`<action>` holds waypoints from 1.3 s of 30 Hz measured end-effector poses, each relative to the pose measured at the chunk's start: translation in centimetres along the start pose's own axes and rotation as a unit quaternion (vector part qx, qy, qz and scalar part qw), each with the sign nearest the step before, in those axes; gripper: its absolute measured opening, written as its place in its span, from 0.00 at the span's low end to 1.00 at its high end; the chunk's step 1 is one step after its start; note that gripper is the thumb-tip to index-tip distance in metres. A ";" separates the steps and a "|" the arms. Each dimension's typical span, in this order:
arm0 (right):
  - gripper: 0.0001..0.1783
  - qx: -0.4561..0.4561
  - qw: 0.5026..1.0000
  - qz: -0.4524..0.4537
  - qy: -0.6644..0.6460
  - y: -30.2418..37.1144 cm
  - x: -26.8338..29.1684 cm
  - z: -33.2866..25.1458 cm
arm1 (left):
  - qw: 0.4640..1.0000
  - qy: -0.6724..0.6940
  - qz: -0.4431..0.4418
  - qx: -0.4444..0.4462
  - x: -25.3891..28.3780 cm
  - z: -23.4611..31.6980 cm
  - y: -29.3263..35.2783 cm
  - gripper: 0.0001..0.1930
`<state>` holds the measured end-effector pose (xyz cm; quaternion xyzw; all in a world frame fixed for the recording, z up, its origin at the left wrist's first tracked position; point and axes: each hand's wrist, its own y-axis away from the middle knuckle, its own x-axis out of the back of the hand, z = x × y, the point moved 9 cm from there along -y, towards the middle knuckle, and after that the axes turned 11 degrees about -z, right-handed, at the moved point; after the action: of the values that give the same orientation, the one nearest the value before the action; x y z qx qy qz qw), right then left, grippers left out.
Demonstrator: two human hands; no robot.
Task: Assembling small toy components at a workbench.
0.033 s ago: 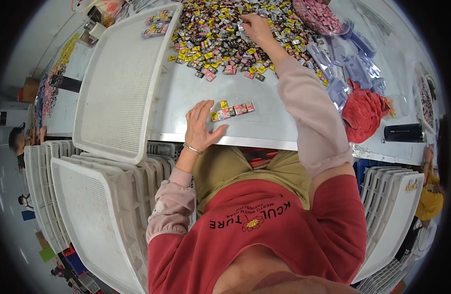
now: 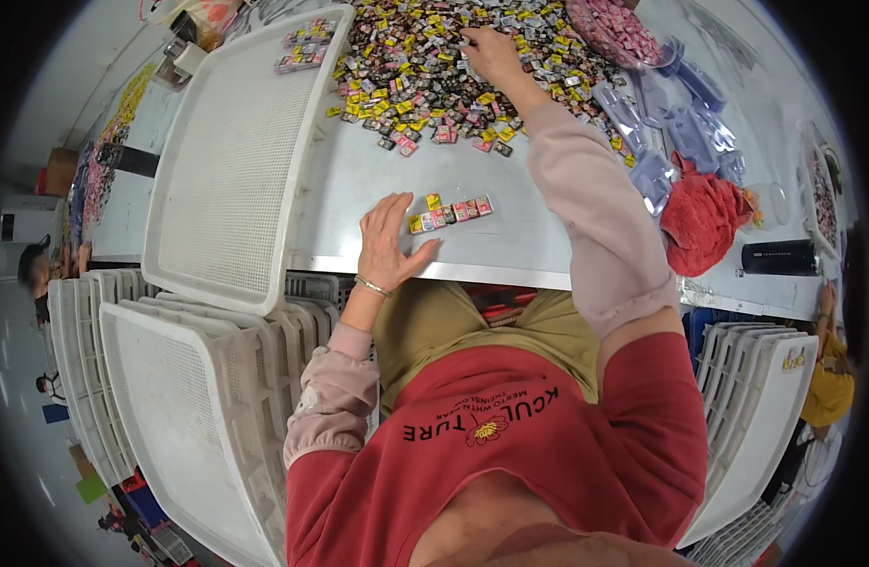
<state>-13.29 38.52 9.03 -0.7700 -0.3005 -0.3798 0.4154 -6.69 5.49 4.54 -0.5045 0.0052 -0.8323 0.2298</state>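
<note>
My left hand (image 2: 387, 248) rests on the table with thumb and fingers apart, holding nothing. Just right of its fingertips lies a short row of small printed blocks (image 2: 450, 215) in pink, yellow and dark colours, seemingly in a clear plastic holder. One yellow block (image 2: 433, 201) sits above the row's left part. My right hand (image 2: 496, 57) reaches to the far side, over a wide loose pile of similar small blocks (image 2: 406, 71). Its fingers are bent together at the pile; what is between them is too small to make out.
A large white mesh tray (image 2: 217, 189) stands left, with packed blocks (image 2: 302, 59) at its far corner. Clear plastic holders (image 2: 689, 137), a red cloth (image 2: 701, 222) and a black cylinder (image 2: 779, 257) lie right. A bag of pink pieces (image 2: 623, 36) is far right. Stacked white trays (image 2: 170, 378) flank me.
My right forearm has shifted very slightly to the left, with the hand still at the pile. My left hand and the row of blocks look the same.
</note>
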 end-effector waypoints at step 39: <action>0.13 0.013 0.719 -0.443 -0.535 18.0 -0.5 -8.9 | 0.995 0.077 0.062 0.000 1.3 1.7 -0.7 0.21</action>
<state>-2.54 22.20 4.51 -0.6183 -0.7846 -0.0409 -0.0206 -5.99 5.95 6.66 -0.4376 0.0537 -0.8529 0.2796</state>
